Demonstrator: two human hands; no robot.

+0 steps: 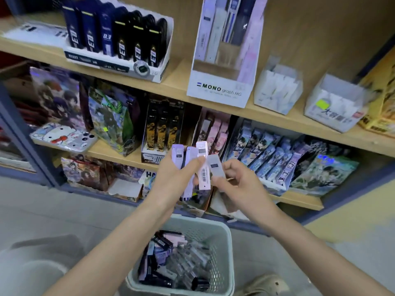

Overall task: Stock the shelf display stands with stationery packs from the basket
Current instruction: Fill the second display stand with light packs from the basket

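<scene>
My left hand [173,178] grips a fan of several slim stationery packs [203,167], pale lilac, pink and dark, held upright in front of the middle shelf. My right hand [239,184] pinches a translucent white pack [215,167] at the right edge of that fan. Below my forearms stands a pale green perforated basket [224,231] holding several more packs [171,263], dark, lilac and clear. On the top shelf stands a white MONO graph display stand [220,88] with a few tall packs in it.
Left of the MONO stand a white display box [115,60] holds dark blue and black packs. Two small clear boxes [277,90] sit at its right. Lower shelves carry illustrated packs and bags [267,154]. A shoe [265,285] shows beside the basket on the grey floor.
</scene>
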